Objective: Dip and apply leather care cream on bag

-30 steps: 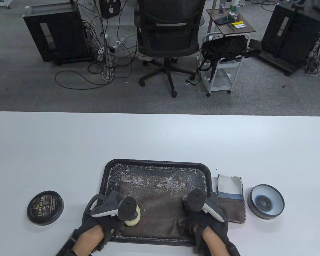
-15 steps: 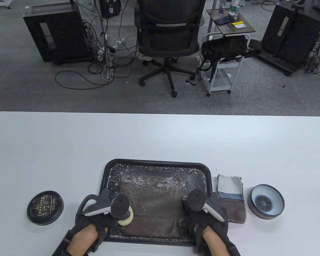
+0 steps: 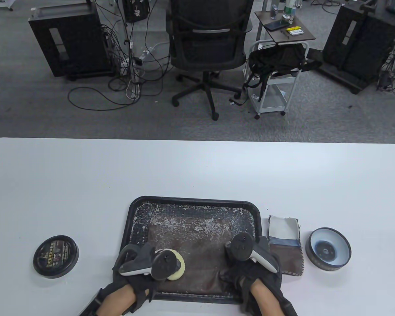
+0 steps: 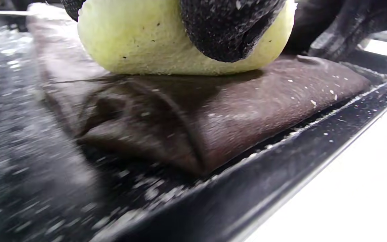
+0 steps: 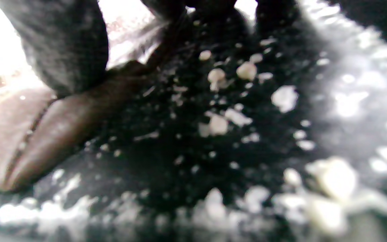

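Observation:
A flat brown leather bag (image 3: 197, 253) lies in a black tray (image 3: 195, 201) speckled with white crumbs. My left hand (image 3: 151, 263) grips a pale yellow sponge (image 3: 179, 268) and presses it on the bag's front left part. In the left wrist view the sponge (image 4: 139, 43) sits flat on the brown leather (image 4: 247, 111), with a gloved fingertip (image 4: 227, 30) over it. My right hand (image 3: 250, 260) rests on the bag's right edge; in the right wrist view a gloved finger (image 5: 66, 47) presses the leather (image 5: 18, 134). The open cream tin (image 3: 329, 249) stands right of the tray.
The tin's black lid (image 3: 55, 256) lies on the white table (image 3: 197, 171) left of the tray. A folded white, blue and brown cloth (image 3: 285, 243) lies between the tray and the cream tin. White crumbs (image 5: 247, 134) cover the tray floor.
My left hand moved the sponge left toward the tray's edge, then right again across the bag's front part. My right hand has stayed in place on the bag.

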`<state>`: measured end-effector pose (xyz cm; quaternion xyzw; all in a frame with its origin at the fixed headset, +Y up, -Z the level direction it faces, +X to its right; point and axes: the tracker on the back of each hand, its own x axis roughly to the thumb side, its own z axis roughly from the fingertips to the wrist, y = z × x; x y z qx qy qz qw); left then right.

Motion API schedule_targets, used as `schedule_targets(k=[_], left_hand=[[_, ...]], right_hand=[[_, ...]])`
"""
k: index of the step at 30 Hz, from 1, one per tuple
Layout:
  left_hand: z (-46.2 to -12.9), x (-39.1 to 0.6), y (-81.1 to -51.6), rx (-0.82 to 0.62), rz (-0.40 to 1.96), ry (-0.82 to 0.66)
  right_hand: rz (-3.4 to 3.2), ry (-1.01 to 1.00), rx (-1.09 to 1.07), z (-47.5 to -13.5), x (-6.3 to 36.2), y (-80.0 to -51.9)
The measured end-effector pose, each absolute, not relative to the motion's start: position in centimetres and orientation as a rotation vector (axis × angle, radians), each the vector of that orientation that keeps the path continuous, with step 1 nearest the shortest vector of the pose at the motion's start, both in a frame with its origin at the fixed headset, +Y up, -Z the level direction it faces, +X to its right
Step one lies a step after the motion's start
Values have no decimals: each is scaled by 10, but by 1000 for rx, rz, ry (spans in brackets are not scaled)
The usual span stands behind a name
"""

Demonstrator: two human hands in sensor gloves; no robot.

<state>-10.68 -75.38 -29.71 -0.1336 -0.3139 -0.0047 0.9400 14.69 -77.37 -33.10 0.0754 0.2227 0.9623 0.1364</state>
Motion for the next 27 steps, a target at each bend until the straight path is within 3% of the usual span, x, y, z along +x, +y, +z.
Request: schedule_targets(k=[27], left_hand=[[-293, -8, -758, -234, 60, -869]], right_hand=[[2690, 677, 184, -337, 155, -778]])
